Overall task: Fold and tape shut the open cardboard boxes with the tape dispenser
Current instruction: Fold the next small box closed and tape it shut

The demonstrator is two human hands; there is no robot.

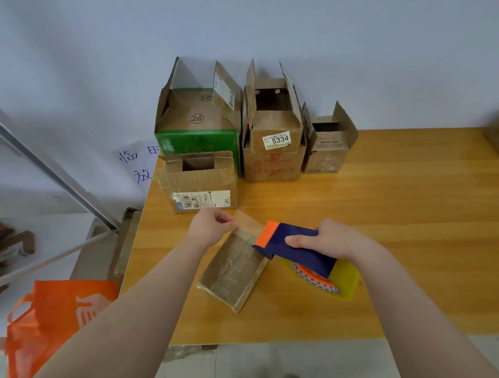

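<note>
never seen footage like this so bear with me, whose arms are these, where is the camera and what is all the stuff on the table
There is no machine here. The single picture comes from a camera worn on a person's head, looking down at their own bare arms. The right hand grips a blue and orange tape dispenser with a yellow roll. The left hand pinches the clear tape's free end over a small closed box lying on the wooden table. Four open boxes wait at the table's far side by the wall. An orange bag hangs low on the left.

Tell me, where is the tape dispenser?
In the head view, the right hand holds the tape dispenser right of centre, over the flat box's far end.
</note>
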